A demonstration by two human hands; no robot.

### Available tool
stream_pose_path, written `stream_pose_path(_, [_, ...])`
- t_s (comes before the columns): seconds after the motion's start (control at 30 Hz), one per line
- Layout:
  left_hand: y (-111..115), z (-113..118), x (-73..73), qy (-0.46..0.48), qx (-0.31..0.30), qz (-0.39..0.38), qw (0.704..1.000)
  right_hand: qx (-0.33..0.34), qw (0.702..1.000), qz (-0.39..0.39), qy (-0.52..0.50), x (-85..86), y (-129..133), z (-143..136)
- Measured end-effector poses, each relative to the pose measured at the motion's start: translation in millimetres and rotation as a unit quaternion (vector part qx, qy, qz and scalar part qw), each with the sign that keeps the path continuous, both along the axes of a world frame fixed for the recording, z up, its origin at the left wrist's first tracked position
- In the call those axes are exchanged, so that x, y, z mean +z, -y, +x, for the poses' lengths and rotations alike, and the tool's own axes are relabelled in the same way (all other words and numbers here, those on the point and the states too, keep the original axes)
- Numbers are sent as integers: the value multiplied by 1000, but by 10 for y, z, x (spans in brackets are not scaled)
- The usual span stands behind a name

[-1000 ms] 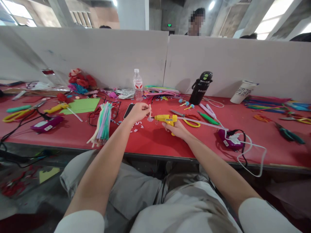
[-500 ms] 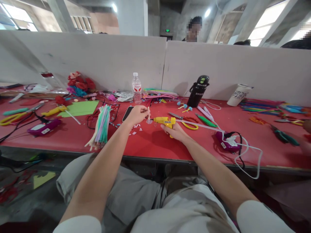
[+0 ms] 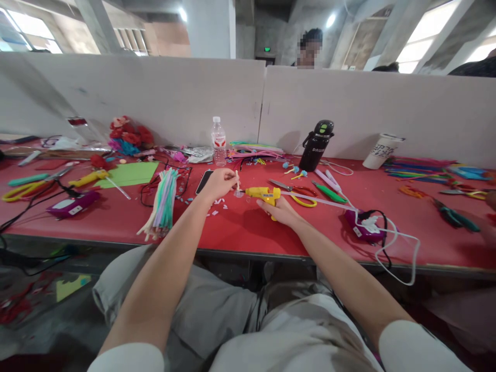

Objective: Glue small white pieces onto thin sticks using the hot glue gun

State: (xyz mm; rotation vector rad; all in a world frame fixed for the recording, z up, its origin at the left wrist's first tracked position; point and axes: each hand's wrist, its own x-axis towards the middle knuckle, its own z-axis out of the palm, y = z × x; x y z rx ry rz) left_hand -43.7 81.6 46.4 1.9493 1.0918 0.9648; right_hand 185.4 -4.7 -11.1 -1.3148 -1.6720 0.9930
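In my right hand [image 3: 281, 209] is a yellow hot glue gun [image 3: 263, 193], its nozzle pointing left. My left hand [image 3: 223, 181] pinches a thin, pale stick-like piece [image 3: 237, 181], held upright just off the nozzle tip. A small clear blob, perhaps glue, shows at the foot of that piece; whether the nozzle touches it I cannot tell. Small pale cut bits [image 3: 217, 206] lie scattered on the red tabletop [image 3: 232, 232] below my left hand. A phone [image 3: 204, 182] lies partly behind that hand.
Left of my forearm lies a bundle of pastel fuzzy stems [image 3: 165, 199]. Scissors [image 3: 298, 196] and green-handled cutters [image 3: 329, 192] lie to the right, near a purple power box [image 3: 362, 227] with looping cables. Behind stand a water bottle [image 3: 218, 142], a black flask [image 3: 316, 147] and a partition [image 3: 174, 98].
Both hands, the glue gun and the pale piece keep nearly the same place. Only the camera's view has shifted slightly.
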Motion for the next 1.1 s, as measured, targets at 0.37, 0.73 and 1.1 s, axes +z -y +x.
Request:
stream_pose_path(0.37, [35, 17, 36, 28, 22, -22, 999, 11, 1000, -7, -6, -9, -2, 3])
stream_pose_path(0.73, [-51, -147, 147, 45, 67, 22, 997, -29, 999, 38, 8, 51, -4, 75])
stream_pose_path(1.1, [-130, -324, 195, 42, 97, 27, 994, -174, 947, 53, 264, -14, -189, 570])
